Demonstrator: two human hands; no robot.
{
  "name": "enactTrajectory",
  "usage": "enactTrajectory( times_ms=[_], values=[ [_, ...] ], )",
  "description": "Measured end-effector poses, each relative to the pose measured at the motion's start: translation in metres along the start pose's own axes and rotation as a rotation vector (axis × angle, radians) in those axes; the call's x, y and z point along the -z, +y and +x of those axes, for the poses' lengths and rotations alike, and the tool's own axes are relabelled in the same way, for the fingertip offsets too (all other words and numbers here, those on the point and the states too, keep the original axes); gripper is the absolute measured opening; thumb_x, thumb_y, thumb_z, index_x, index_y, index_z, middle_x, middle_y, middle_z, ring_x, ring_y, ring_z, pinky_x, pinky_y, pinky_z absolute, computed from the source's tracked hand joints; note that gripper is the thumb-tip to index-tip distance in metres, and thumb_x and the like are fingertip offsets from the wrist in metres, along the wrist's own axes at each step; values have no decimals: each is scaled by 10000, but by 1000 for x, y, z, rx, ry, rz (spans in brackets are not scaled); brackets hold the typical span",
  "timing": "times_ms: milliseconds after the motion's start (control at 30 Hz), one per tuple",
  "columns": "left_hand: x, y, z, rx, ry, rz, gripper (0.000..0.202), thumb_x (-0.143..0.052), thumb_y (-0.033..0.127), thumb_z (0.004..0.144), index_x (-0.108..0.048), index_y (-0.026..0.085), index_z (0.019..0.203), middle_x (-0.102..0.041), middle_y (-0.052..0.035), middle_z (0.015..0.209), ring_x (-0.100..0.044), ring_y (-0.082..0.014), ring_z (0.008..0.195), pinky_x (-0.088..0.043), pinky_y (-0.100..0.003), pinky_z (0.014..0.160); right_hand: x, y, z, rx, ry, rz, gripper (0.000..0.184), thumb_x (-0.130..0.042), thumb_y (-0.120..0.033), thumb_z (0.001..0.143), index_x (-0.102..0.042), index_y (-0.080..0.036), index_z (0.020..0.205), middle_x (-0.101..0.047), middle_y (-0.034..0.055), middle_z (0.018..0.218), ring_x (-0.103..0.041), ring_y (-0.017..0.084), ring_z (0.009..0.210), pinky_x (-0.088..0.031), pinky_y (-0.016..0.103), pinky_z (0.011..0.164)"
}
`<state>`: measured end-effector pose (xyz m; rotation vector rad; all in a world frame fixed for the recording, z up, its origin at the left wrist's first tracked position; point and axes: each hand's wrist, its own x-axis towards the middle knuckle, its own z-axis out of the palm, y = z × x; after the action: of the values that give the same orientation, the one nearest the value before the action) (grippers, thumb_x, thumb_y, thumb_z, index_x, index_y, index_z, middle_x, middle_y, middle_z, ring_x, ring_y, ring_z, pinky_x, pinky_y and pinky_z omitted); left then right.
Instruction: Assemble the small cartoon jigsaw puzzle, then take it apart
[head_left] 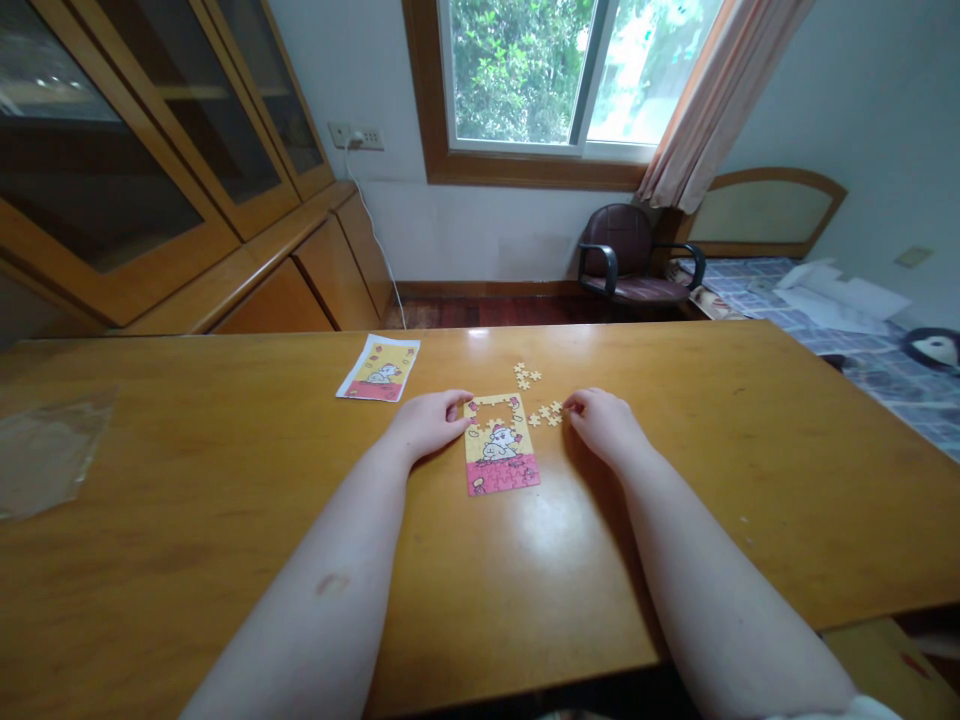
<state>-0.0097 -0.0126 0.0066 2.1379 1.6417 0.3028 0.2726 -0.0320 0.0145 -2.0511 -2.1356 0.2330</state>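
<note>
A partly assembled jigsaw puzzle (501, 473) lies flat on the table, showing a white cartoon animal on yellow above pink. Its upper middle has a gap where the wood shows through. My left hand (433, 428) is at the puzzle's upper left edge, thumb and curled fingers gripping its border. To the right of the puzzle is a small cluster of loose yellow puzzle pieces (546, 414). My right hand (606, 425) touches that cluster's right end, its fingertips pinched on a piece that they mostly cover. Farther back lies a second group of loose pieces (523, 376).
A printed reference picture (381, 368) with the same design lies behind my left hand. A clear plastic bag (49, 455) is at the table's (225, 560) far left. Beyond the table are a cabinet (262, 295), an office chair (626, 250) and a bed (825, 330).
</note>
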Motion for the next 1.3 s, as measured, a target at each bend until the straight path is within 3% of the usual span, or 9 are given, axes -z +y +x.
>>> enactTrajectory(
  times_ms=[333,433,533,867,1000,1133,1300],
  values=[
    [1,2,0,10,-6,15,463,-518,476,791,-607,288,1204,-665,-2,796,-606,-170,728,-363,-254,579,-7,-4,2,-27,42,-12,260,-462,-225,882,-689,-230,1009,-676,73,1042,-596,218,987,-415,310,823],
    [1,3,-1,12,-1,13,462,-516,479,791,-607,290,1203,-662,0,792,-608,-171,733,-367,-255,578,-8,-4,2,63,37,12,332,-452,-158,876,-673,-263,1100,-654,61,1099,-590,203,1008,-402,295,855],
    [1,3,-1,10,6,12,456,-516,482,795,-608,294,1200,-657,6,778,-605,-169,723,-365,-256,576,-9,-2,3,151,4,39,339,-450,-154,886,-692,-291,1079,-650,42,1094,-591,191,998,-396,281,859],
    [0,-1,0,-11,9,-1,437,-522,482,797,-611,297,1184,-652,13,782,-598,-165,723,-354,-255,576,-8,-1,7,-52,-26,32,161,-571,-281,848,-683,-191,921,-655,87,1008,-593,203,943,-411,291,804],
    [0,-1,0,-13,13,-7,429,-527,478,798,-611,303,1180,-652,16,780,-599,-164,722,-359,-255,580,-8,-1,6,-74,-2,115,120,-600,-253,814,-661,-186,892,-671,64,946,-597,180,861,-416,272,746],
    [-1,-1,1,-9,13,-2,428,-525,481,801,-610,304,1182,-655,16,785,-600,-164,721,-356,-256,576,-6,-4,1,-5,11,228,181,-581,-244,827,-690,-212,967,-698,39,908,-613,172,840,-427,265,738],
    [-2,-2,1,-2,15,1,424,-525,487,801,-613,308,1175,-658,18,794,-601,-164,727,-357,-256,575,-5,-20,-8,35,-59,416,198,-599,-263,815,-745,-217,941,-731,50,932,-646,183,851,-456,267,763]
  ],
)
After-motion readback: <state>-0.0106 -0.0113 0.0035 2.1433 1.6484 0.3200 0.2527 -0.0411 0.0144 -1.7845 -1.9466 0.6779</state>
